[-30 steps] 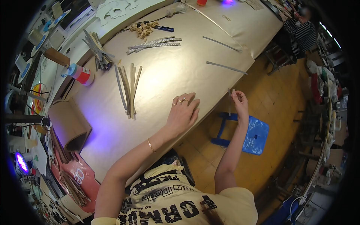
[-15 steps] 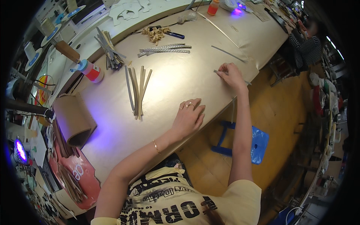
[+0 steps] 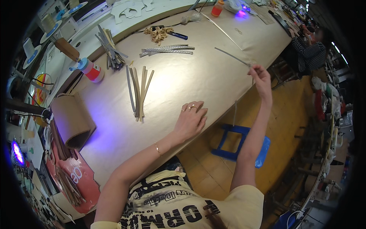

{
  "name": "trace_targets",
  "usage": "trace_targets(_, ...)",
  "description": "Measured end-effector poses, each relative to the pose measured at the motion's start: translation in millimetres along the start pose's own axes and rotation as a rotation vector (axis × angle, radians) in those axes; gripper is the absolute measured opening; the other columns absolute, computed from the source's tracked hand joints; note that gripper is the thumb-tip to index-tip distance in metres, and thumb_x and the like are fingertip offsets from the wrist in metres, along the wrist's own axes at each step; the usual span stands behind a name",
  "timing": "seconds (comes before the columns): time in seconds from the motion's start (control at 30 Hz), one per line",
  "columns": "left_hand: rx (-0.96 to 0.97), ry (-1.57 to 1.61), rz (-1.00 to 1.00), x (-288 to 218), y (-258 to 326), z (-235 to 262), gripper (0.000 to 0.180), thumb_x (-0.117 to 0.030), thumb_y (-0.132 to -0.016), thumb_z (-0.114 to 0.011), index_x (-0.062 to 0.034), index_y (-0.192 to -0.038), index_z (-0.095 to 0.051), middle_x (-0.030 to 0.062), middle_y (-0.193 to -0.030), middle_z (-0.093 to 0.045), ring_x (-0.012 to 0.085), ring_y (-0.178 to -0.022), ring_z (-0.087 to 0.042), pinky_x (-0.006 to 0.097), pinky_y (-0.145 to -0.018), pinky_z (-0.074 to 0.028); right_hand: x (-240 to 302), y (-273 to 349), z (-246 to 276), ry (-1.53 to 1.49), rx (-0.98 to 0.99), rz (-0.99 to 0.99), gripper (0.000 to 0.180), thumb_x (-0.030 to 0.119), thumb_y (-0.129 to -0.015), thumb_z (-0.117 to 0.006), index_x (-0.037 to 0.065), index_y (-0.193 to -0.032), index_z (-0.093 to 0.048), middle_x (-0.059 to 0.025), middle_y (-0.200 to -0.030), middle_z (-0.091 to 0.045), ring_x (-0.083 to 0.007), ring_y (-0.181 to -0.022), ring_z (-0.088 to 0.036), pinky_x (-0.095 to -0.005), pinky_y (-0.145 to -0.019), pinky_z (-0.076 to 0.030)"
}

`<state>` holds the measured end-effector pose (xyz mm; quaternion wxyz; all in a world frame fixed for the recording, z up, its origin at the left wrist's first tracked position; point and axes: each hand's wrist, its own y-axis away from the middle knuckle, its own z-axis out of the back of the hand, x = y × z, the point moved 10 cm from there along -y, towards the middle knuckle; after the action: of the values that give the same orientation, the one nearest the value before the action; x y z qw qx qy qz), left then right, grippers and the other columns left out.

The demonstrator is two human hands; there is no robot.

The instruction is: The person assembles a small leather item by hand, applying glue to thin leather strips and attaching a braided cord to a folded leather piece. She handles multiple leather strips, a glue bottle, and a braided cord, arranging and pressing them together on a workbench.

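My left hand rests palm down near the table's front edge, fingers loosely bent and a little apart, holding nothing. Farther right, at the edge of the table, my right hand has thumb and fingers pinched together. A thin grey strip runs across the tabletop, its right end at those fingertips. The fingers partly hide the pinched spot. Left of my hands lies a loose bundle of grey and tan strips. Behind it are braided silvery strips.
A red-labelled bottle and a rolled brown sheet stand at the left. A blue-handled tool lies beside tan scraps. Another strip hangs over the front edge above a blue stool. A person sits far right.
My right hand has moved right and slightly away, from a strip lying closer in to the right end of the farther grey strip. My left hand stays in place.
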<state>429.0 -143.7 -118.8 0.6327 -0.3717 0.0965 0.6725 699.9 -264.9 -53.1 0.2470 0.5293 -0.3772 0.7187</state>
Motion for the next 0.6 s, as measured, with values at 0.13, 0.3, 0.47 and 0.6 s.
trace_targets(0.13,-0.016,0.011,-0.007,-0.7,0.4,1.0,0.025,-0.018,-0.088,-0.061,-0.0067,-0.110,-0.061,0.0150,-0.124,-0.054,0.0326,-0.118,-0.050,0.046,-0.101,-0.036,-15.3,16.0,41.1,0.232,-0.013,-0.247,0.021,0.014,-0.091,-0.068,-0.003,-0.102,-0.065,-0.0013,-0.082,-0.066,-0.0084,-0.074,-0.060,-0.0220,-0.071,-0.047)
trace_targets(0.3,0.001,0.005,-0.001,0.1,-0.4,0.6,0.025,-0.018,-0.088,-0.061,-0.0068,-0.110,-0.061,0.0141,-0.124,-0.054,0.0320,-0.118,-0.050,0.046,-0.101,-0.036,-71.5,23.9,43.1,0.433,0.035,-0.410,0.023,0.019,-0.088,-0.069,-0.003,-0.091,-0.067,-0.0010,-0.070,-0.064,-0.0074,-0.064,-0.058,-0.0220,-0.061,-0.045)
trace_targets(0.47,0.001,0.002,-0.009,-1.7,-0.7,2.2,0.025,-0.018,-0.088,-0.061,-0.0071,-0.111,-0.061,0.0138,-0.124,-0.054,0.0321,-0.118,-0.049,0.046,-0.101,-0.036,-88.8,16.6,33.9,0.497,-0.025,-0.433,0.024,0.022,-0.087,-0.068,-0.002,-0.086,-0.068,-0.0015,-0.066,-0.063,-0.0070,-0.058,-0.055,-0.0230,-0.056,-0.044)
trace_targets(0.6,-0.003,-0.003,-0.006,-0.4,-0.2,1.9,0.025,-0.018,-0.088,-0.062,-0.0073,-0.111,-0.061,0.0139,-0.124,-0.054,0.0321,-0.117,-0.050,0.045,-0.101,-0.036,-80.1,14.8,11.7,0.530,0.015,-0.423,0.025,0.024,-0.086,-0.068,-0.001,-0.085,-0.068,-0.0017,-0.067,-0.064,-0.0077,-0.059,-0.055,-0.0242,-0.057,-0.044)
